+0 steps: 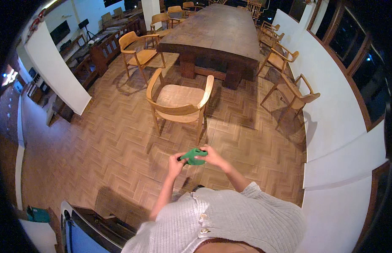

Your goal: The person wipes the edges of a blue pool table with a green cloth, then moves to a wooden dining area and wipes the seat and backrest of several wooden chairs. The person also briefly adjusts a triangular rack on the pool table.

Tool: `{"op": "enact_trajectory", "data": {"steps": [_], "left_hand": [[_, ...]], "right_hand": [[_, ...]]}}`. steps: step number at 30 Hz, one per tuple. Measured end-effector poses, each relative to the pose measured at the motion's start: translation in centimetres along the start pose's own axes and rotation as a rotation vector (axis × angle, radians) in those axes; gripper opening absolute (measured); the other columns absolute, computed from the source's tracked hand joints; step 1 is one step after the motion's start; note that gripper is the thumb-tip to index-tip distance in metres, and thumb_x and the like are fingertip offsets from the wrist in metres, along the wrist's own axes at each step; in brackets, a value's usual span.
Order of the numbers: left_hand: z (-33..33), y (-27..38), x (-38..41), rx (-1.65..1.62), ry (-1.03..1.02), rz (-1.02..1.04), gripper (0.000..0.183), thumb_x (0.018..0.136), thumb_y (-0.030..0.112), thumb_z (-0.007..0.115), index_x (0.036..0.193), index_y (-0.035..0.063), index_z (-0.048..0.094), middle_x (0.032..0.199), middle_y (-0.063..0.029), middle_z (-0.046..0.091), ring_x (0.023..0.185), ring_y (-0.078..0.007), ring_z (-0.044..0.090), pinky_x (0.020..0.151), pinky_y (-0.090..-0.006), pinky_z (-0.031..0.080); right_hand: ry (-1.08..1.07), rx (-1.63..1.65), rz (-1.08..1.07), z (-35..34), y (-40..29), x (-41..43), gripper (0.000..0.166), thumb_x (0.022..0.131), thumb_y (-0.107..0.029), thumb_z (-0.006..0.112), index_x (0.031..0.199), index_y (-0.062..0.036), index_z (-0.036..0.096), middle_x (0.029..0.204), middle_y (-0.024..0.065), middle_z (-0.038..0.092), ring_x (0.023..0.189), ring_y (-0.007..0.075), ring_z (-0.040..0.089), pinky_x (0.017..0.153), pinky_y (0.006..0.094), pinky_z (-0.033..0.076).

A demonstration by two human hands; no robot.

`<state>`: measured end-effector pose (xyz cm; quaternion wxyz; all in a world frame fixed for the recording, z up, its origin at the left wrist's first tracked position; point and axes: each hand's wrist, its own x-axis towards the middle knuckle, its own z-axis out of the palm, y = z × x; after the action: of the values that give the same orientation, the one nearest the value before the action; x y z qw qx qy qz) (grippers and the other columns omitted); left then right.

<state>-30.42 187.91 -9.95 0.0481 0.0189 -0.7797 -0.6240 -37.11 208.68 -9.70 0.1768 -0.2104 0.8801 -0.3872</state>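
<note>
Between my two hands, in front of my chest and over the herringbone-patterned floor point(135, 161), is a small green fabric item point(195, 156); its exact kind cannot be told. My left hand point(176, 164) pinches its darker, narrower end. Fingers and thumb of my right hand point(210, 155) grip the wider end, where a dark opening or edge shows at the top. The nearest furniture is a wooden armchair point(180, 107), its curved back towards me.
A long dark wooden table point(215, 30) stands beyond the armchair, with several wooden chairs point(140, 52) along its sides. A white pillar point(56, 60) rises at left, a white wall point(335, 117) with windows at right. A blue-faced, dark-framed object point(85, 234) is at lower left.
</note>
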Motion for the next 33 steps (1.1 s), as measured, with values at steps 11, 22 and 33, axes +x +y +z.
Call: {"op": "enact_trajectory", "data": {"steps": [11,22,33], "left_hand": [[-3.8,-3.3,10.8,0.130,-0.202,-0.105,0.024,0.081,0.021,0.077,0.089,-0.0014,0.073,0.069,-0.0037,0.069,0.064,-0.0093,0.060,0.068,-0.0288,0.051],[-19.3,-14.5,29.2,-0.221,0.123,-0.280,0.031,0.100,0.026,0.051,0.121,0.0061,0.062,0.099,-0.0076,0.069,0.078,-0.0147,0.066,0.069,-0.0263,0.050],[-19.9,-21.6,38.9,-0.549,-0.006,-0.912,0.086,0.089,0.068,0.048,0.150,0.0130,0.025,0.135,-0.0175,0.046,0.120,-0.0362,0.049,0.097,-0.0520,0.043]], "right_hand": [[0.475,0.006,-0.135,-5.3,-3.1,10.9,0.031,0.076,-0.016,0.077,0.102,-0.0016,0.069,0.098,0.0190,0.068,0.102,0.0360,0.061,0.098,0.0427,0.042],[0.379,-0.372,-0.346,-10.3,-12.1,30.5,0.044,0.081,-0.012,0.068,0.123,-0.0126,0.051,0.124,0.0108,0.057,0.105,0.0344,0.061,0.088,0.0439,0.050],[-0.169,-0.146,0.325,5.9,-5.2,39.5,0.055,0.082,-0.030,0.073,0.128,-0.0108,0.051,0.124,0.0240,0.056,0.114,0.0382,0.055,0.094,0.0513,0.042]]}}
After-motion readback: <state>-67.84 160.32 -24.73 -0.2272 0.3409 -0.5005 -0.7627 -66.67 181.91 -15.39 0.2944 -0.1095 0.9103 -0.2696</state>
